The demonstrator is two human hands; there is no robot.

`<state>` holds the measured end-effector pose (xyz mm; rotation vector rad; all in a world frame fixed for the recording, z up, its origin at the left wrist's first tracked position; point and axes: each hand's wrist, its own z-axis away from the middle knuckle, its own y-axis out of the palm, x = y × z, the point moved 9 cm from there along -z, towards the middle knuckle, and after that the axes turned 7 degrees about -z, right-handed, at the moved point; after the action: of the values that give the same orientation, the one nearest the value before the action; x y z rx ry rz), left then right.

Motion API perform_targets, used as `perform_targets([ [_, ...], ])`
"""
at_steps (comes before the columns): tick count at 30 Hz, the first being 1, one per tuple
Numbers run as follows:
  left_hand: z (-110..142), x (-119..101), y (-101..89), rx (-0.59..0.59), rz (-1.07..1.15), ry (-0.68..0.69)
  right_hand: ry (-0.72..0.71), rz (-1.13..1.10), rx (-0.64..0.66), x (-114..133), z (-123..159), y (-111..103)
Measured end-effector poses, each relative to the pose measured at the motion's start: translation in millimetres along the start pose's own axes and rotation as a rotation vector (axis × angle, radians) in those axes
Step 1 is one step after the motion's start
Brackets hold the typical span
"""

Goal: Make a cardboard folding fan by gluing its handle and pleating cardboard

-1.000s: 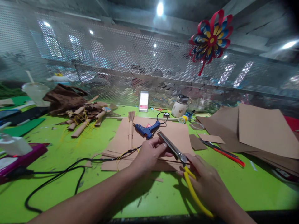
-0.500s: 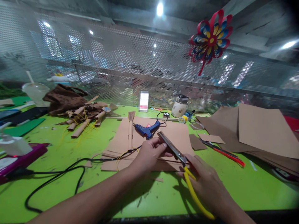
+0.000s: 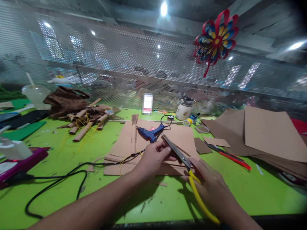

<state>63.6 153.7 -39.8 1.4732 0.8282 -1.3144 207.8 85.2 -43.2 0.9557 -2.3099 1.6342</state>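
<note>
In my right hand (image 3: 211, 182) are yellow-handled scissors (image 3: 179, 153), with the fingers around the handles and the blades pointing up and to the left. My left hand (image 3: 154, 158) pinches a narrow brown paper strip (image 3: 184, 149) close to the blades; the fingers and the scissors cover much of it. Brown paper sheets (image 3: 122, 137) lie below both hands. On them, beyond my left hand, rest a blue glue gun (image 3: 151, 132) and a rolled paper tube (image 3: 133, 137) with a fringed top.
Paper rolls with yellow thread (image 3: 82, 131) lie at left beside a brown bag (image 3: 67, 102). A black cable (image 3: 72, 172) runs from a purple power strip (image 3: 35, 159). At right are a red-handled cutter (image 3: 235, 160) and large brown sheets (image 3: 271, 134); a bottle (image 3: 184, 108) stands behind.
The scissor blades have shifted slightly against the paper strip, with their tips looking a little apart now. Both hands stay in nearly the same place.
</note>
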Motion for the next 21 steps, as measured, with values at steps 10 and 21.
perform_targets([
  [10,2.0,-2.6,-0.6,-0.009,-0.011,0.001,0.010,-0.026,0.013,-0.2,-0.9,3.9],
  [21,1.7,-1.8,0.4,-0.009,0.004,-0.011,0.001,0.032,-0.010,-0.9,0.9,3.8],
])
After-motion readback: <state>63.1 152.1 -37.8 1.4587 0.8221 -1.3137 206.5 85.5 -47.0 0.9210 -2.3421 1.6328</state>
